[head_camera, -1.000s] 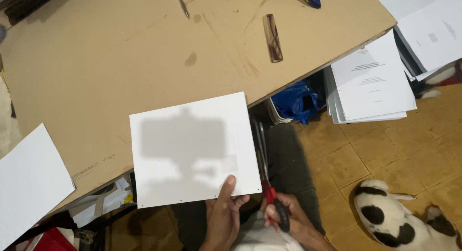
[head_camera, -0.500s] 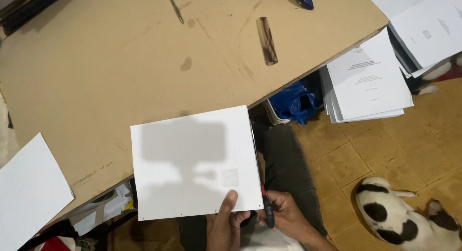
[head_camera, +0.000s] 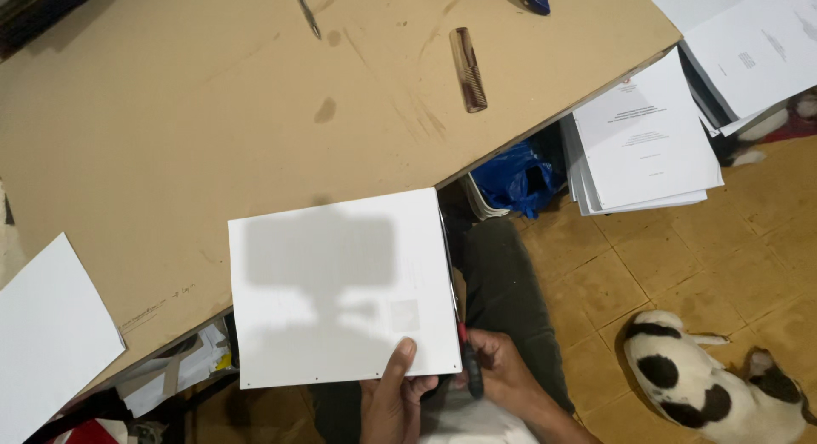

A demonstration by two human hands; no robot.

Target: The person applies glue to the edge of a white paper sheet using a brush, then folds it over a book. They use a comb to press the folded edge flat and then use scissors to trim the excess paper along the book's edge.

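A left hand (head_camera: 393, 401) pinches the bottom edge of a white paper sheet (head_camera: 340, 286), its grip closed, at the brown desk's (head_camera: 213, 112) near edge. The right hand (head_camera: 502, 376) grips scissors (head_camera: 459, 325) along the sheet's right edge.

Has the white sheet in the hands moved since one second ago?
Yes. The white sheet moved toward the person, overhanging the brown board's edge more.

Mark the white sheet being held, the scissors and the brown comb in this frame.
white sheet (head_camera: 340, 282), head view, middle of the sheet's face.
scissors (head_camera: 471, 378), head view, dark handle in the right hand; the blades run up the sheet's right edge.
brown comb (head_camera: 468, 69), head view, middle of the comb's spine.
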